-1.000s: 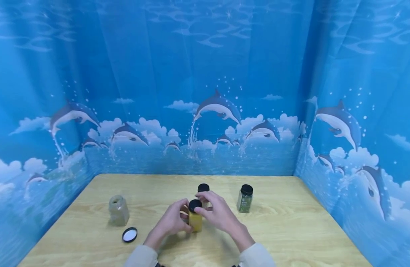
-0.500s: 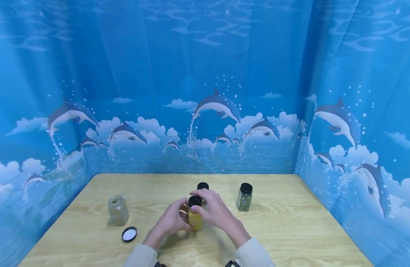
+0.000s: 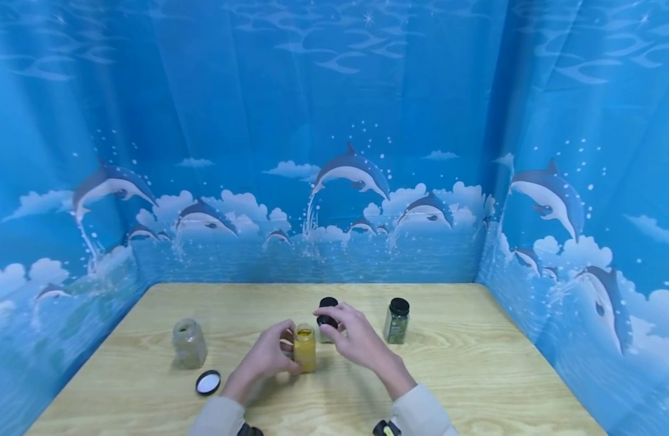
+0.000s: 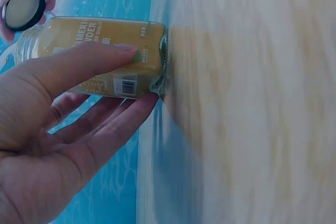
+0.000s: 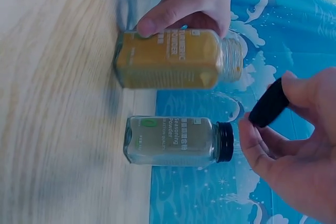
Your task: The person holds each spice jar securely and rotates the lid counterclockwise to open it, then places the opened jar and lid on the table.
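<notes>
A glass jar of yellow turmeric powder (image 3: 304,351) stands uncapped on the table, its threaded neck bare in the right wrist view. My left hand (image 3: 269,351) grips it from the left, thumb across the label and fingers behind. Up and to the right of its mouth, my right hand (image 3: 356,336) pinches a black lid (image 5: 270,103) between thumb and fingers. The lid's pale inner side faces the left wrist camera. Behind the right hand stands a capped jar of seasoning powder (image 5: 170,140), partly hidden in the head view.
At the left stands an uncapped glass jar (image 3: 189,345) with pale contents. Near it a black lid (image 3: 207,383) lies with its white inside up. A capped jar of green herbs (image 3: 396,321) stands at the right on the wooden table (image 3: 476,375). Dolphin-print curtains (image 3: 334,121) enclose it.
The black lid has come off the turmeric jar and moved up and right in my right hand. My left hand has shifted slightly left with the jar.
</notes>
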`<state>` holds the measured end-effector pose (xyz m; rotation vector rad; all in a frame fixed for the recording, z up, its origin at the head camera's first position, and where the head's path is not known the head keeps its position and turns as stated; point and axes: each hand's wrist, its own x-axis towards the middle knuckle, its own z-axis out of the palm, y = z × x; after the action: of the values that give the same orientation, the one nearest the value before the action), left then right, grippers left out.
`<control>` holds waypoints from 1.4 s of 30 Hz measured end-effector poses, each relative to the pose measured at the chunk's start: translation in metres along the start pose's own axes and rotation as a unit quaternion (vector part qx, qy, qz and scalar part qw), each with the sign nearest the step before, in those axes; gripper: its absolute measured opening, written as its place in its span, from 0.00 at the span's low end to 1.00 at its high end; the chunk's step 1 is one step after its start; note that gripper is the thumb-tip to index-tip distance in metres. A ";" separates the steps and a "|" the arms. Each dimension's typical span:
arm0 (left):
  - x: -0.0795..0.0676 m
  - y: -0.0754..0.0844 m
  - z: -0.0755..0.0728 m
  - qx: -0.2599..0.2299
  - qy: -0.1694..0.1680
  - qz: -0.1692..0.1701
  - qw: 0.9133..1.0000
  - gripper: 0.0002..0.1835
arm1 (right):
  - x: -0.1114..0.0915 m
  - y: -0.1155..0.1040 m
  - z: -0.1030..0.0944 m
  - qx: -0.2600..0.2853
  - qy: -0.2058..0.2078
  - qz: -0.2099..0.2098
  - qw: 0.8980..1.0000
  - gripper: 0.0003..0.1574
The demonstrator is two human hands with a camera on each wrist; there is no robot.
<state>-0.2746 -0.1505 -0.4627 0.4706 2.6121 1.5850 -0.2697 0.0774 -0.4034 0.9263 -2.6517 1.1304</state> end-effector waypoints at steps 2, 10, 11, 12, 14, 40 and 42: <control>0.000 -0.002 -0.004 0.003 0.005 -0.003 1.000 0.29 | 0.000 0.001 0.000 0.005 -0.004 0.008 1.000 0.21; 0.000 -0.011 -0.026 0.007 0.029 -0.028 0.999 0.30 | 0.000 0.009 0.005 0.026 -0.076 0.027 0.996 0.20; 0.000 -0.012 -0.029 0.009 0.033 -0.032 0.999 0.30 | 0.000 0.009 0.007 0.028 -0.087 0.029 0.995 0.20; 0.000 -0.012 -0.031 0.010 0.038 -0.037 0.999 0.30 | 0.000 0.010 0.009 0.029 -0.095 0.032 0.995 0.20; 0.000 -0.014 -0.036 0.013 0.045 -0.043 0.998 0.30 | 0.000 0.010 0.014 0.031 -0.108 0.045 0.993 0.21; -0.001 -0.023 -0.075 0.058 0.045 -0.074 0.995 0.34 | 0.024 -0.016 0.083 -0.083 -0.162 -0.013 0.983 0.14; -0.001 -0.023 -0.076 0.064 0.045 -0.076 0.994 0.36 | 0.026 -0.019 0.086 -0.089 -0.171 -0.013 0.981 0.17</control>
<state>-0.2936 -0.2256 -0.4468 0.2029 2.7514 1.4322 -0.2690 -0.0051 -0.4447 1.2090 -2.9348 0.7699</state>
